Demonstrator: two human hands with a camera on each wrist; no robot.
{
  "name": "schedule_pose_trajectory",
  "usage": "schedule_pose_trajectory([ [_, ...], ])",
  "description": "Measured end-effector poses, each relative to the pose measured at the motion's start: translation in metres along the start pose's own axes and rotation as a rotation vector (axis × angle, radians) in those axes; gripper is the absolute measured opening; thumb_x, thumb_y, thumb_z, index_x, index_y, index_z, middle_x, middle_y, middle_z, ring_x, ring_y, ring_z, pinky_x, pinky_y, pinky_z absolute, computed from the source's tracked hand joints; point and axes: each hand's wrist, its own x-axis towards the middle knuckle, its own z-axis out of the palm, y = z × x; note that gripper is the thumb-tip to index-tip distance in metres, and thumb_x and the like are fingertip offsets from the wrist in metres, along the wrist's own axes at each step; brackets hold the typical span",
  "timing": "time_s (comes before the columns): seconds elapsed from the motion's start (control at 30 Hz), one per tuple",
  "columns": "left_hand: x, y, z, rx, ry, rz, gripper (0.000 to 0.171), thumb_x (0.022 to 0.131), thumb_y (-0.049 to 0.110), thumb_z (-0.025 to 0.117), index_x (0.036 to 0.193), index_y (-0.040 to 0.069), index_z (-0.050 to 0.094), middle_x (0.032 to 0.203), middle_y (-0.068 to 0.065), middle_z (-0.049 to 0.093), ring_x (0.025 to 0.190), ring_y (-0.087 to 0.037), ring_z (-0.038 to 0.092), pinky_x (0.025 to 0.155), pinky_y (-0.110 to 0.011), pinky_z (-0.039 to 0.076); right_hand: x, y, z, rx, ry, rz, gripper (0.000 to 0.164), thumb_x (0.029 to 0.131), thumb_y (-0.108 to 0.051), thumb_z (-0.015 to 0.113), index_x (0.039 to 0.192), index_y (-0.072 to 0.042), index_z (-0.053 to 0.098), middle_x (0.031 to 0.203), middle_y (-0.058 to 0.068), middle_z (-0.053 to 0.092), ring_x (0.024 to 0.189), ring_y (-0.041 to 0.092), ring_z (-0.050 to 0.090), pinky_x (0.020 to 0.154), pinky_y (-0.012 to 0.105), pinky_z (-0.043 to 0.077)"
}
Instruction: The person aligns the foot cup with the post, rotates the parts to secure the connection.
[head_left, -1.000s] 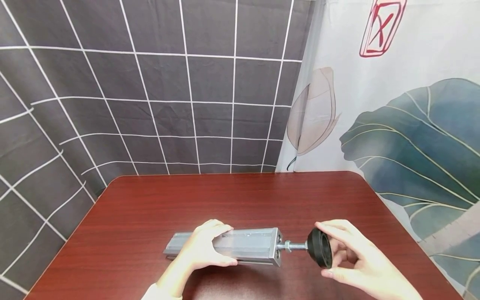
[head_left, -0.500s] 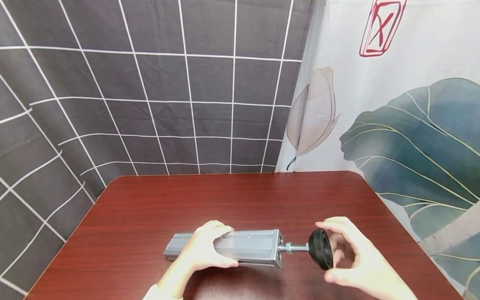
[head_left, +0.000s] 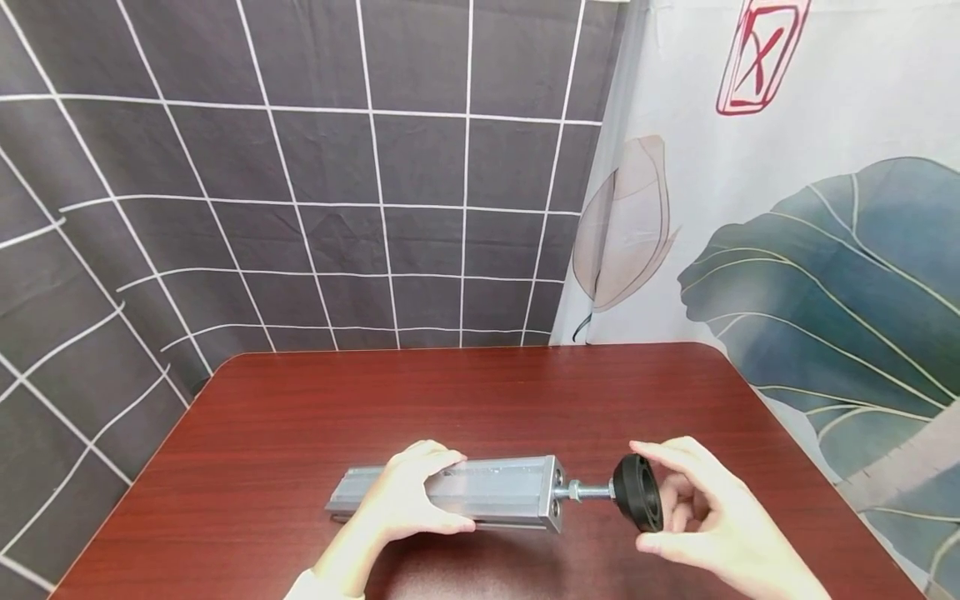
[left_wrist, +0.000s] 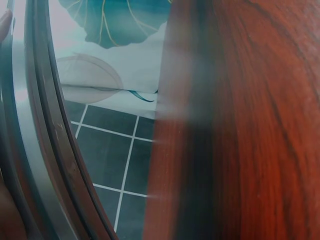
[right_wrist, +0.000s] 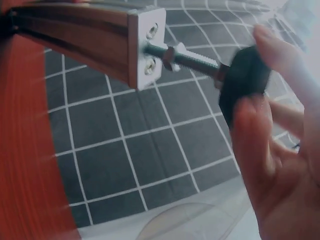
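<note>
A silver aluminium profile (head_left: 498,487) lies lengthwise near the front of the red-brown table. My left hand (head_left: 408,496) grips it around the middle, thumb on the near side and fingers over the far side. From its right end plate (right_wrist: 150,50) sticks out a threaded rod with a nut (head_left: 576,490), carrying a black levelling foot (head_left: 637,493). My right hand (head_left: 708,508) pinches the foot's rim between the fingers above and the thumb below. In the right wrist view the foot (right_wrist: 245,82) is blurred and partly covered by fingertips. The left wrist view catches the profile's grooved side (left_wrist: 40,110).
The wooden table (head_left: 465,396) has rounded far corners. Behind it hangs a dark grey cloth with a white grid (head_left: 420,158). To the right hangs a white curtain printed with leaves and a bud (head_left: 630,221).
Half a second ago the right thumb and fingers were spread wider at the foot; now they have closed in on its rim again. The left hand and profile have barely moved.
</note>
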Motion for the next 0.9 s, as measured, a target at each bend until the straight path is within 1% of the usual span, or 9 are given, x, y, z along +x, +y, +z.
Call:
schedule_pose_trajectory([
  [0.1,0.0,0.0,0.0,0.004,-0.001,-0.003,0.064,0.053,0.047,0.086,0.105,0.015,0.069,0.094,0.01,0.058,0.087,-0.008,0.055,0.075,-0.026,0.047,0.003,0.0,0.005,-0.065,0.079,0.008,0.075,0.058,0.003,0.085,0.125,-0.01,0.054,0.089,-0.007,0.048,0.057,0.009,0.049,0.043,0.021,0.039],
  [0.2,0.0,0.0,-0.001,0.011,0.002,0.005,0.064,0.053,0.048,0.086,0.106,0.015,0.069,0.094,0.01,0.058,0.087,-0.008,0.054,0.075,-0.026,0.047,0.004,0.001,0.008,-0.063,0.113,0.011,0.073,0.056,0.006,0.083,0.121,-0.011,0.055,0.085,-0.005,0.048,0.059,0.01,0.047,0.043,0.024,0.037],
  [0.3,0.0,-0.002,-0.001,0.006,0.006,0.017,0.064,0.053,0.048,0.086,0.106,0.015,0.069,0.094,0.01,0.059,0.087,-0.008,0.055,0.075,-0.026,0.047,0.004,0.004,0.005,0.024,0.056,-0.054,0.078,0.057,0.01,0.08,0.128,-0.006,0.05,0.103,-0.002,0.049,0.063,0.011,0.05,0.046,0.025,0.04],
  [0.4,0.0,-0.004,-0.002,0.001,0.012,0.013,0.064,0.052,0.048,0.087,0.106,0.016,0.069,0.093,0.01,0.058,0.087,-0.008,0.054,0.075,-0.026,0.046,0.005,0.005,0.001,0.18,-0.064,-0.163,0.086,0.06,0.018,0.074,0.137,0.005,0.037,0.127,0.009,0.037,0.071,0.013,0.056,0.053,0.026,0.047],
  [0.5,0.001,-0.004,-0.003,-0.001,0.014,0.001,0.064,0.052,0.047,0.087,0.106,0.017,0.069,0.094,0.011,0.058,0.087,-0.008,0.055,0.075,-0.027,0.046,0.004,0.002,-0.002,0.243,-0.144,-0.148,0.088,0.066,0.021,0.07,0.141,0.008,0.025,0.137,0.01,0.027,0.077,0.015,0.059,0.06,0.027,0.052],
  [0.6,0.001,-0.003,-0.004,-0.005,0.008,-0.011,0.063,0.053,0.047,0.086,0.106,0.016,0.069,0.094,0.01,0.058,0.087,-0.008,0.055,0.075,-0.027,0.046,0.004,-0.005,-0.004,0.161,-0.137,-0.071,0.085,0.07,0.018,0.07,0.142,0.004,0.027,0.136,0.003,0.029,0.076,0.013,0.058,0.059,0.026,0.052],
  [0.67,0.002,-0.002,-0.005,-0.009,0.004,-0.011,0.064,0.053,0.046,0.087,0.105,0.015,0.069,0.094,0.01,0.059,0.087,-0.008,0.055,0.075,-0.027,0.047,0.003,-0.008,-0.004,0.098,-0.102,-0.034,0.083,0.07,0.014,0.073,0.141,0.002,0.032,0.131,-0.002,0.034,0.069,0.011,0.057,0.054,0.024,0.05],
  [0.8,0.001,0.0,-0.004,-0.002,-0.002,-0.021,0.064,0.053,0.047,0.086,0.105,0.015,0.069,0.093,0.01,0.058,0.087,-0.008,0.055,0.075,-0.027,0.047,0.005,-0.008,-0.001,-0.017,0.008,-0.017,0.081,0.063,0.008,0.081,0.135,-0.002,0.045,0.108,-0.006,0.045,0.06,0.008,0.052,0.046,0.021,0.043],
  [0.9,0.001,0.0,-0.003,0.005,-0.009,-0.033,0.064,0.053,0.048,0.086,0.105,0.015,0.07,0.093,0.011,0.058,0.087,-0.007,0.054,0.075,-0.027,0.046,0.007,-0.004,0.002,-0.087,0.081,0.003,0.077,0.057,0.004,0.084,0.127,-0.006,0.053,0.09,-0.008,0.047,0.059,0.008,0.049,0.044,0.023,0.039],
])
